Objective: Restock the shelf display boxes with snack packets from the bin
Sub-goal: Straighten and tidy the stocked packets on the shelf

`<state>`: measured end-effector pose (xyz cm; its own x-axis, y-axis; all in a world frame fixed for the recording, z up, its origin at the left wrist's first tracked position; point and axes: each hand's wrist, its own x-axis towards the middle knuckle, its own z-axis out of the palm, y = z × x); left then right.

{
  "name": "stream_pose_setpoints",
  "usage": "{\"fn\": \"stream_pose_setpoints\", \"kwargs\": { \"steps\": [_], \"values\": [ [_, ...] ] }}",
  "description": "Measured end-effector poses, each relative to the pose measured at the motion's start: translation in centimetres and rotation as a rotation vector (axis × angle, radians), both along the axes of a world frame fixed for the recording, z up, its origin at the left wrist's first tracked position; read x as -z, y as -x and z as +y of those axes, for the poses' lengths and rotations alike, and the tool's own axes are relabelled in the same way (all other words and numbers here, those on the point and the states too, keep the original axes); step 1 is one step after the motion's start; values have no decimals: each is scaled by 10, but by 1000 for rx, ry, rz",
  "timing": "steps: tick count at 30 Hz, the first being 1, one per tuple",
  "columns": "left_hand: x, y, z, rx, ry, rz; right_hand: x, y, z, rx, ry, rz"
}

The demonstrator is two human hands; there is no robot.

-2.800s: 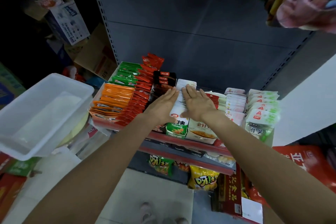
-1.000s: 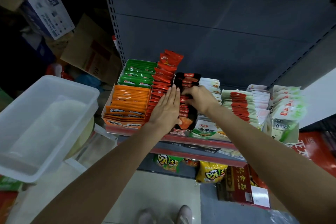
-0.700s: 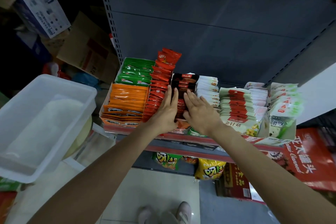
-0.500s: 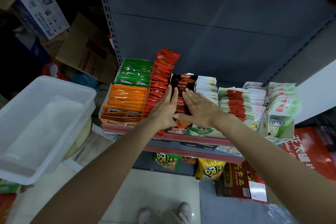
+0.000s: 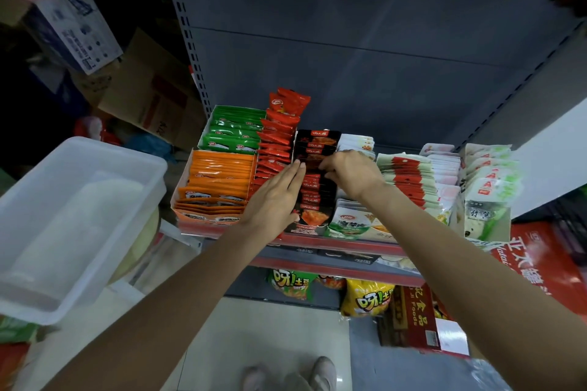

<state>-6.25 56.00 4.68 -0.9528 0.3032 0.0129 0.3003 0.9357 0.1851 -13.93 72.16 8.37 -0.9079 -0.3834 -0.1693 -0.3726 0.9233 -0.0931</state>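
**While the left hand steadies, the right starts sorting the black row**

Where half a second ago both palms lay flat on the black packets (image 5: 313,174), the right hand (image 5: 347,171) has now curled, its fingertips pinching packet tops mid-row. That suggests straightening rather than adding stock; the bin (image 5: 68,219) to the left looks empty. The left hand (image 5: 274,200) stretches forward, fingers straight and pressed together, resting along the row's left edge on the shelf (image 5: 333,267).
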Motion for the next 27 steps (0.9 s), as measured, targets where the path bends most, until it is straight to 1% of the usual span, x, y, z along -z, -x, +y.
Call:
{"fn": "stream_pose_setpoints", "kwargs": {
  "steps": [2, 4, 5, 8, 9, 14, 18, 23, 27],
  "values": [
    [1, -3, 0, 9, -27, 0, -2, 6, 0, -36, -54, -9],
    [0, -5, -1, 6, -50, -10, -3, 10, 0, -59, -54, -20],
    [0, -5, -1, 2, -60, -12, -3, 11, 1, -62, -19, -40],
    [-2, -5, -1, 4, -54, -3, -5, 13, 7, -19, 185, -143],
    [-1, -4, -2, 12, -41, 10, -5, 14, 8, -9, 211, -149],
    [-1, -7, -3, 47, 0, 54, 4, 12, 8, -52, 13, -68],
    [-1, -7, -4, 64, -23, 61, 12, 9, 8, -46, -17, -2],
    [0, -8, -4, 77, 34, 87, 9, 8, 1, -100, -33, -42],
    [4, -8, -7, 86, 14, 135, 9, 11, -1, -134, -177, 4]
  ]
}}
